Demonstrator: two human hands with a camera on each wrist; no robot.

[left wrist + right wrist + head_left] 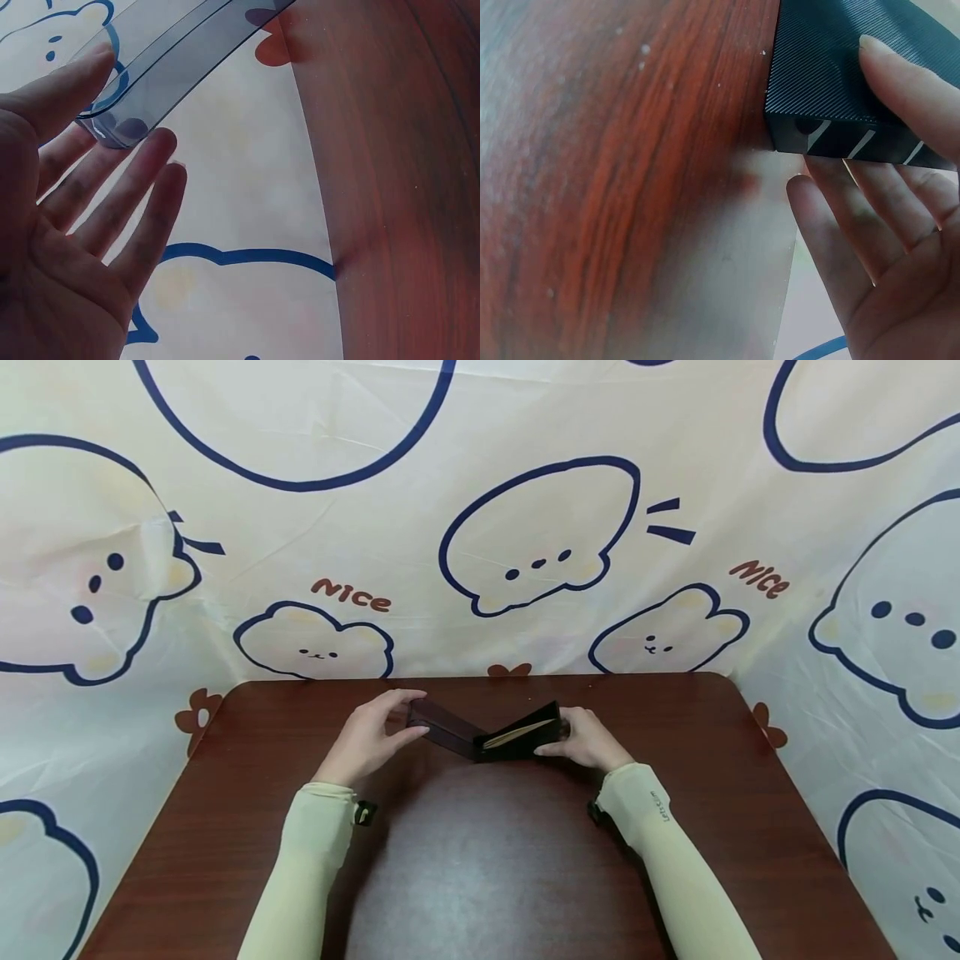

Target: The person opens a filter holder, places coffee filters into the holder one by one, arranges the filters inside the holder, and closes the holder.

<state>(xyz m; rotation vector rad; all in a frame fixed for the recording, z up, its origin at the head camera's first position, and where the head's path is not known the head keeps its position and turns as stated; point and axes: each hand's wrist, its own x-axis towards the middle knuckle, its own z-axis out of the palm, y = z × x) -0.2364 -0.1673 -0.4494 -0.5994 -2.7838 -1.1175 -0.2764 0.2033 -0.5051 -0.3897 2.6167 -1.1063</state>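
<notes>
A clear plastic cover (pixel 446 728), long and trough-shaped, is pinched at its outer end by my left hand (pixel 366 742). The left wrist view shows the table cloth's drawings through the see-through cover (pixel 187 60). My right hand (pixel 591 742) grips the outer end of a black box (pixel 528 745), thumb on its ribbed face and fingers on the far side. A cream strip (pixel 517 734) runs along the box's upper side. Cover and box meet at their inner ends in a shallow V; whether they are joined there, I cannot tell. Pale slashes mark one narrow side of the black box (pixel 862 142).
Both hands are over the far half of a dark brown wooden table (pixel 465 860). A pale cloth (pixel 525 410) printed with blue cartoon outlines hangs behind and along both sides. Pale sleeves cover both arms, with a small dark device (pixel 365 813) at the left wrist.
</notes>
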